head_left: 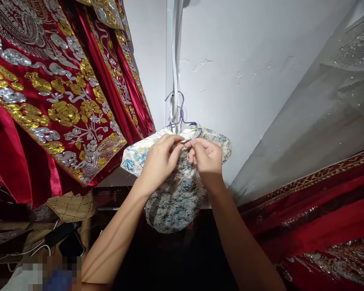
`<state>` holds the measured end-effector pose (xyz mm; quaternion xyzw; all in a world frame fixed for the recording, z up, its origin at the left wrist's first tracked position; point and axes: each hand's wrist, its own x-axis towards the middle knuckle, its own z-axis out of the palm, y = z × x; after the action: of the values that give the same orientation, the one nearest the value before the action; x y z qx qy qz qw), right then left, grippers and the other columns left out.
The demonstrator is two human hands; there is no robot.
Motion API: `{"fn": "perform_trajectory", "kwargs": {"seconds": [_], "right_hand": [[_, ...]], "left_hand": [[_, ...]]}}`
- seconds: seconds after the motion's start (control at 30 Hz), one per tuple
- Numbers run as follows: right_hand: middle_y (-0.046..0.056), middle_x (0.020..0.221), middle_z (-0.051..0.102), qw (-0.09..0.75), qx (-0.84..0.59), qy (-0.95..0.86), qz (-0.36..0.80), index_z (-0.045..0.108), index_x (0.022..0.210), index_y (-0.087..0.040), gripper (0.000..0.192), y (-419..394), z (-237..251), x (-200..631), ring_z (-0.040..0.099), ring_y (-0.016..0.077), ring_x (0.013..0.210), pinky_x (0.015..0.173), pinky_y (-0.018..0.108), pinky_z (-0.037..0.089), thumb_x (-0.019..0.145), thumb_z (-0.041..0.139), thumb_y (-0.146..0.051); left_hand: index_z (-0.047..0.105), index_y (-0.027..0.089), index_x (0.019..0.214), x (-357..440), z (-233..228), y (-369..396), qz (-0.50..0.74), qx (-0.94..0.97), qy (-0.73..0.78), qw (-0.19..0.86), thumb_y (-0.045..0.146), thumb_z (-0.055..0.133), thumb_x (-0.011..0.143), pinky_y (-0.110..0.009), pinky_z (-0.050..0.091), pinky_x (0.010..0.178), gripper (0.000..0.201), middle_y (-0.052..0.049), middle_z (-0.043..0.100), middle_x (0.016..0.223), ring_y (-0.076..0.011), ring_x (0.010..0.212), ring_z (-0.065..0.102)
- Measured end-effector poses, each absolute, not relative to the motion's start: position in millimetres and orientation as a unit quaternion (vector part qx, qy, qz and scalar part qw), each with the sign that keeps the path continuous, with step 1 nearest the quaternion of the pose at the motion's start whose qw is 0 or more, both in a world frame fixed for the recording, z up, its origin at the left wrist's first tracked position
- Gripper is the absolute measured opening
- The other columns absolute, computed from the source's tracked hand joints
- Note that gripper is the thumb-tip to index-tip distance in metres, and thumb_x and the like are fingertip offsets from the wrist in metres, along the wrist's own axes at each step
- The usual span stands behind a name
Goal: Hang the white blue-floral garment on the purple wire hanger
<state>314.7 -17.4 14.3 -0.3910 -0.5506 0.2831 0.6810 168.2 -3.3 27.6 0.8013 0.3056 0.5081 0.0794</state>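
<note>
Garment (pixel 176 194), pale silk printed with blue flowers, hangs on a purple hanger (pixel 182 115) against the white wall (pixel 248 81), its long axis running straight down from the hook to a rounded lower hem below the wrists. Its collar sits right at the fingers, and the shoulders spread to either side of them.

Both forearms rise from the bottom of the view and converge at the collar. The left hand (pixel 159 159) is bent at the wrist, fingers (pixel 172 141) curled and pinched on a fold of collar cloth. The right hand (pixel 206 155) meets it from the other side, fingers (pixel 195 147) closed on the same fold, the two sets of fingertips almost touching.

Just above the fingers the hook hangs from a white cord (pixel 174 60) that runs up the wall. Left of the left hand, close to the garment's shoulder, hang red robes (pixel 54 105) thick with gold and silver embroidery. Right of the right hand a clear cover (pixel 324 109) slopes away over more red cloth (pixel 321 218), leaving bare wall between. Below the hem lies a dark surface (pixel 176 258); open room is narrow on the left, wider on the right.
</note>
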Motion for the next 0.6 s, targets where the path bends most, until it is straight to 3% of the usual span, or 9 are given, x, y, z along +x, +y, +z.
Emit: {"fn": "perform_trajectory", "kwargs": {"seconds": [0.07,0.2,0.4,0.5,0.6], "right_hand": [[-0.004,0.045,0.053,0.668,-0.392,-0.560,0.293,0.069,0.078,-0.017,0.023,-13.0,10.6,316.3,0.043,0.0091,0.041,0.045,0.023,0.032,0.090,0.055,-0.031],[-0.005,0.044,0.052,0.642,-0.391,-0.575,0.322,0.066,0.074,-0.017,0.021,-1.1,0.6,314.7,0.043,0.0088,0.040,0.044,0.022,0.032,0.087,0.056,-0.031],[-0.003,0.040,0.051,0.577,-0.466,-0.551,0.383,0.063,0.062,-0.018,0.024,9.8,-48.9,315.8,0.039,0.0095,0.039,0.043,0.024,0.028,0.081,0.058,-0.031],[-0.003,0.042,0.051,0.562,-0.485,-0.548,0.386,0.063,0.060,-0.019,0.024,-5.3,-72.5,316.2,0.041,0.0106,0.041,0.045,0.026,0.029,0.081,0.055,-0.028],[-0.003,0.043,0.051,0.569,-0.467,-0.544,0.404,0.063,0.058,-0.019,0.025,-27.4,-85.8,309.1,0.043,0.0109,0.042,0.047,0.026,0.031,0.080,0.053,-0.024]], "left_hand": [[0.066,0.019,0.114,167.8,25.4,1.0,0.488,0.813,0.308,0.072,0.021,0.051,0.100,-0.032,0.048,0.087,0.021,-0.007,0.070,0.108,-0.0204,0.100,0.065],[0.065,0.018,0.096,173.1,24.5,0.3,0.508,0.801,0.313,0.048,0.023,0.051,0.101,-0.030,0.046,0.081,0.016,-0.005,0.067,0.093,-0.0178,0.088,0.062],[0.063,0.018,0.096,151.2,27.4,2.6,0.700,0.637,0.316,0.056,0.027,0.055,0.099,-0.027,0.046,0.081,0.012,-0.004,0.063,0.093,-0.0153,0.089,0.059],[0.062,0.018,0.091,107.7,15.8,16.0,0.798,0.481,0.310,0.190,0.030,0.060,0.096,-0.023,0.048,0.077,0.013,-0.001,0.061,0.085,-0.0121,0.080,0.059],[0.057,0.017,0.082,69.1,-15.0,24.8,0.810,0.312,0.268,0.417,0.025,0.060,0.093,-0.024,0.052,0.081,0.014,0.000,0.060,0.076,-0.0110,0.075,0.060]]}}
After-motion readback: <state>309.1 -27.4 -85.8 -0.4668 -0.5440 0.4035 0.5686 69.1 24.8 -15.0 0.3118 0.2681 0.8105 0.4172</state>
